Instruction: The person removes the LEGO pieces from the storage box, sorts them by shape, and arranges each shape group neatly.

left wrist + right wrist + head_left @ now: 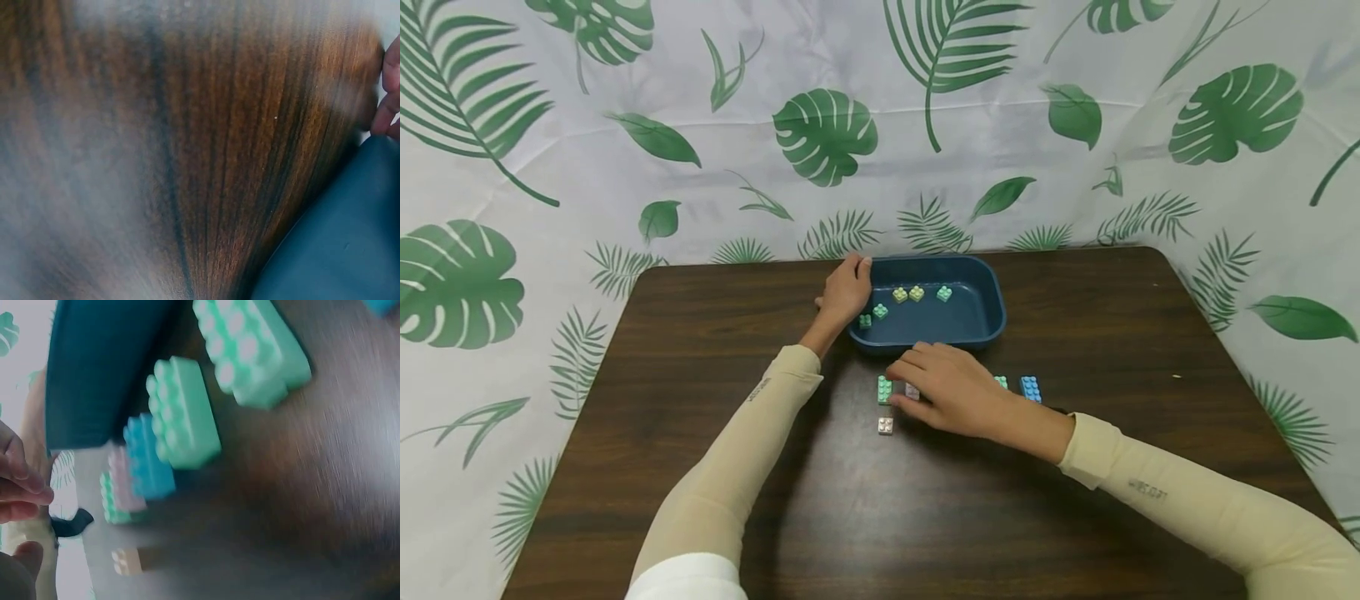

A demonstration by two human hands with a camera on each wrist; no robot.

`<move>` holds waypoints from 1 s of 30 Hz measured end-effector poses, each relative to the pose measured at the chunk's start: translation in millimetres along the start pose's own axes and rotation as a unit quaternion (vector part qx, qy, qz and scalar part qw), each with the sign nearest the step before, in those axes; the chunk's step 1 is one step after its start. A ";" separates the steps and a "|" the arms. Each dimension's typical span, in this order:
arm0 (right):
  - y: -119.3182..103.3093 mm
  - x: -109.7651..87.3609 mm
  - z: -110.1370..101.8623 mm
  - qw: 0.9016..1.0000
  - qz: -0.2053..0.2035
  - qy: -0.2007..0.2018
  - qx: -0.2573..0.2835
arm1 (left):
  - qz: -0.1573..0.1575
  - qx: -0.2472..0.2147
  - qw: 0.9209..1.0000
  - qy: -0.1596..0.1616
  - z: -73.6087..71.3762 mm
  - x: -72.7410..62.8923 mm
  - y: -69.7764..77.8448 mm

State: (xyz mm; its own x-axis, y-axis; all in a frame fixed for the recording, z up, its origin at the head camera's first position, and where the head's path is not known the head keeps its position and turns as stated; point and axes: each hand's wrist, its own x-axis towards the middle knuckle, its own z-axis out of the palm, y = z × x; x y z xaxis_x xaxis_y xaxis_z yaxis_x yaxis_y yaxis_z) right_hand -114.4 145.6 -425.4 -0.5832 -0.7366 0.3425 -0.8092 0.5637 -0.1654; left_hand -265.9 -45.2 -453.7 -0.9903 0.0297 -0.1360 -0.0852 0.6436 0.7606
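Observation:
A dark blue bin (929,344) stands near the table's far edge, with several small yellow and green toy bricks (917,293) inside. My left hand (846,287) grips its left rim; fingertips (390,115) show at the bin's corner in the left wrist view. Just in front of the bin, my right hand (951,390) is over a row of larger toy bricks, fingers loosely bent and apart from the thumb, nothing between them. The right wrist view shows green bricks (187,412), a blue brick (150,459), a pink brick (127,481) and a small beige brick (128,561).
At the right end of the row lies another blue brick (1031,388), beside my right wrist. The dark wooden table (700,333) ends at the back against a white cloth (715,183) printed with green leaves.

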 end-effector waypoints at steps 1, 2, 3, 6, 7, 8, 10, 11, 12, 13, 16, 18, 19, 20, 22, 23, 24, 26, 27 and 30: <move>3.0 1.1 -2.7 1.000 0.004 0.007 -0.005 | 0.000 0.000 1.000 0.000 0.1 -0.2 -0.3; 6.2 2.6 -5.9 1.000 0.007 0.014 -0.010 | 0.000 0.002 1.000 0.001 0.3 -0.4 -0.4; 9.8 4.1 -9.3 1.000 0.012 0.020 -0.017 | 0.001 0.002 1.000 0.001 0.6 -0.3 -0.6; 22.5 9.2 -19.7 0.998 0.031 0.038 -0.032 | 0.003 0.000 1.000 0.002 1.3 0.1 -1.4; 27.3 10.8 -22.8 0.998 0.038 0.043 -0.038 | 0.003 -0.001 1.000 0.002 1.4 0.3 -1.6; 32.3 12.4 -25.9 0.997 0.047 0.048 -0.040 | 0.002 0.000 1.000 0.002 1.5 0.5 -1.9; 42.4 15.1 -30.8 0.995 0.065 0.058 -0.044 | 0.001 -0.001 1.000 0.002 2.0 1.3 -2.4; 47.8 16.1 -32.0 0.994 0.075 0.063 -0.046 | 0.000 0.001 1.000 0.003 2.2 1.6 -2.4; 52.9 17.1 -32.9 0.993 0.086 0.065 -0.047 | -0.002 0.002 1.000 0.003 2.3 1.8 -2.3; 57.8 18.0 -33.3 0.992 0.095 0.068 -0.046 | -0.002 0.003 1.000 0.003 2.1 1.7 -2.1; 70.6 19.5 -31.8 0.989 0.121 0.071 -0.048 | -0.002 0.003 1.000 0.003 2.0 1.8 -1.9; 76.7 20.5 -30.1 0.987 0.139 0.067 -0.047 | 0.000 0.003 1.000 0.003 1.6 1.5 -2.1; 79.2 21.1 -29.2 0.986 0.148 0.066 -0.046 | 0.001 0.002 1.000 0.002 1.3 1.1 -2.1; 81.5 21.7 -28.1 0.984 0.158 0.063 -0.045 | 0.002 0.002 1.000 0.003 1.3 1.0 -2.2; 85.2 23.1 -26.0 0.982 0.178 0.057 -0.036 | 0.000 0.002 1.000 0.003 1.3 1.2 -2.3; 86.9 24.0 -25.1 0.980 0.188 0.053 -0.031 | 0.000 0.002 1.000 0.003 1.3 1.3 -2.2; 88.8 24.7 -24.1 0.978 0.199 0.050 -0.028 | -0.001 0.001 1.000 0.003 1.5 1.6 -2.1; 92.5 26.0 -22.1 0.975 0.219 0.040 -0.021 | -0.002 0.001 1.000 0.003 1.7 2.1 -2.2; 94.3 26.7 -21.4 0.973 0.228 0.034 -0.018 | -0.002 0.001 1.000 0.003 1.9 2.3 -2.3; 100.3 27.5 -19.4 0.968 0.250 0.013 -0.014 | -0.003 0.002 1.000 0.004 1.9 2.3 -2.5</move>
State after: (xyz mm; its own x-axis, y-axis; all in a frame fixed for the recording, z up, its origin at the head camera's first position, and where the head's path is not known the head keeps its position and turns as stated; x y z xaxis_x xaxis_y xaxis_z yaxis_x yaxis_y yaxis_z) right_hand -210.3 189.1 -414.6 -0.8990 -0.3598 0.2499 -0.4242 0.8572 -0.2919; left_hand -267.8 -45.3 -457.1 -0.9906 0.0207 -0.1356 -0.0902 0.6461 0.7579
